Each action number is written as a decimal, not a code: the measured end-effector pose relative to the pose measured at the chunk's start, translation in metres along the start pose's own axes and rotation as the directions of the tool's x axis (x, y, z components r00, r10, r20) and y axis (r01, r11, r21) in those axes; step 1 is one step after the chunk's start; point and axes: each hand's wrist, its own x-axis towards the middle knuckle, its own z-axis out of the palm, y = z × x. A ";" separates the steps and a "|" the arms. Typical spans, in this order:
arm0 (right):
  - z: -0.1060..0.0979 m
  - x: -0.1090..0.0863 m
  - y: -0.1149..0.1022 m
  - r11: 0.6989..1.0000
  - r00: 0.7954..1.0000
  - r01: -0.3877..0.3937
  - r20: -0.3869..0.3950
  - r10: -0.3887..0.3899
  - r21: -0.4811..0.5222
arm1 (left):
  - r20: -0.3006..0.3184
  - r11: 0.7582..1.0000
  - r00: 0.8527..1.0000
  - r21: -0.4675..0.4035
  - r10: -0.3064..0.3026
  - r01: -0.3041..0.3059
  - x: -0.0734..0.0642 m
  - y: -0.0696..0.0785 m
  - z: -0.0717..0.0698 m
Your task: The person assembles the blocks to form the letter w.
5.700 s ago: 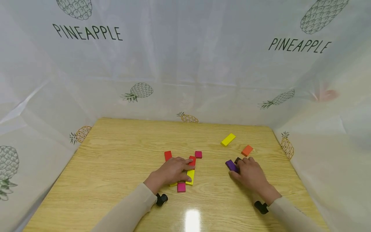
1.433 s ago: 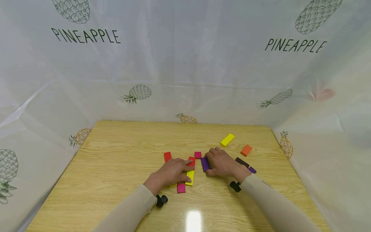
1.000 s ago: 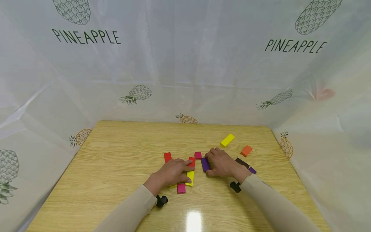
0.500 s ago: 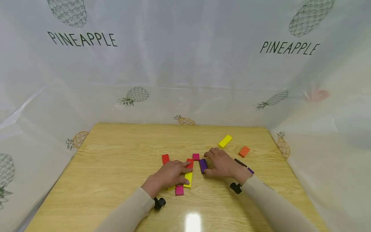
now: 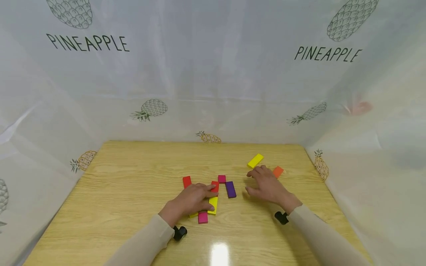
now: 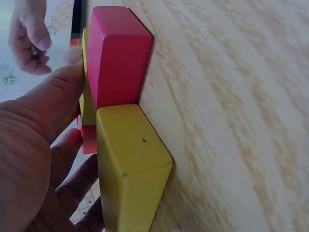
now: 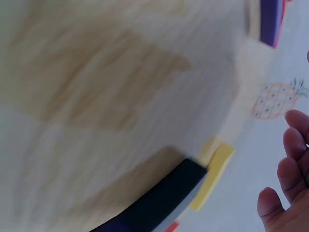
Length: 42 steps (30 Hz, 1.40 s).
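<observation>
Just beyond a small magenta rectangular block (image 5: 203, 218), an oblong yellow block (image 5: 213, 204) and a red rectangular block (image 5: 215, 186) are touched by the thumb and fingers of the half-spread left hand (image 5: 190, 201). By the loosely spread right hand (image 5: 269, 186) nothing is held; a purple rectangular block (image 5: 230, 189) is found apart to its left, while just beyond it an orange rectangular block (image 5: 278, 171) and a second yellow block (image 5: 255, 160) are seen
</observation>
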 end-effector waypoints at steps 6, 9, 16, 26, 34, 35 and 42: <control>-0.004 -0.016 0.020 1.000 0.998 -0.017 -0.055 0.016 -0.011 | 0.002 1.000 1.000 -0.014 0.000 0.000 0.000 -0.001 -0.002; -0.008 -0.024 0.030 0.999 0.997 -0.038 -0.062 0.038 -0.005 | 0.000 1.000 1.000 -0.012 0.000 0.000 -0.001 -0.001 -0.004; -0.018 -0.035 0.061 0.994 0.992 -0.107 -0.077 0.104 -0.028 | 0.000 1.000 1.000 -0.015 -0.003 0.003 -0.002 0.000 -0.008; -0.021 -0.041 0.088 0.943 0.947 -0.322 -0.021 0.321 -0.082 | 0.010 1.000 1.000 -0.026 -0.016 0.016 -0.004 0.002 -0.008; -0.014 -0.038 0.094 0.926 0.929 -0.362 0.047 0.368 -0.106 | 0.011 0.999 1.000 -0.026 -0.025 0.025 -0.003 0.001 -0.005; -0.014 -0.037 0.095 0.925 0.927 -0.365 0.053 0.372 -0.105 | 0.011 0.999 1.000 -0.026 -0.025 0.026 -0.003 0.001 -0.004; -0.010 -0.037 0.097 0.924 0.925 -0.367 0.064 0.374 -0.105 | 0.013 0.999 1.000 -0.024 -0.025 0.025 -0.003 0.002 -0.004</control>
